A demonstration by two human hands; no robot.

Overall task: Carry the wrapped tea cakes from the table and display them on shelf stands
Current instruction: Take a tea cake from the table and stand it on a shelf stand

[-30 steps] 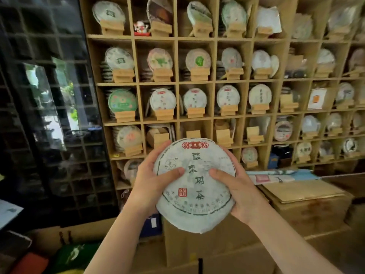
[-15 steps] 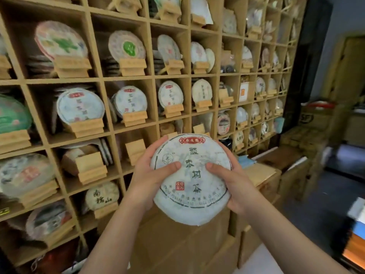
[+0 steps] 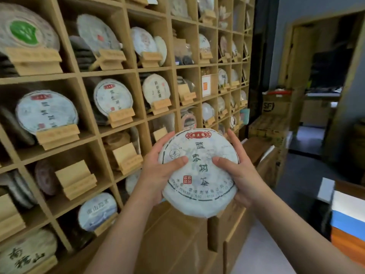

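From my head camera, I hold 1 round tea cake wrapped in white paper (image 3: pixel 199 173), printed with a red banner at the top and a column of dark characters down its face. My left hand (image 3: pixel 158 175) grips its left edge, fingers curled round the back and the thumb pressed flat on the front. My right hand (image 3: pixel 240 175) grips the right edge the same way, thumb lying across the paper and fingers reaching up behind the rim. The cake faces me, upright and tilted a little, in the air in front of the wooden grid shelf (image 3: pixel 126 72), touching no shelf or stand.

The shelf fills the left of the view. Most compartments hold other wrapped tea cakes leaning on small light wooden stands. 1 empty wooden stand (image 3: pixel 76 179) sits in a compartment to the lower left, and a second bare stand (image 3: pixel 128 158) stands in the next compartment to its right, just beside my left hand in the frame. Below my hands are brown cardboard boxes (image 3: pixel 177 244). Farther right, a cardboard carton marked with black letters (image 3: pixel 274 106) rests on stacked boxes near a dark doorway.
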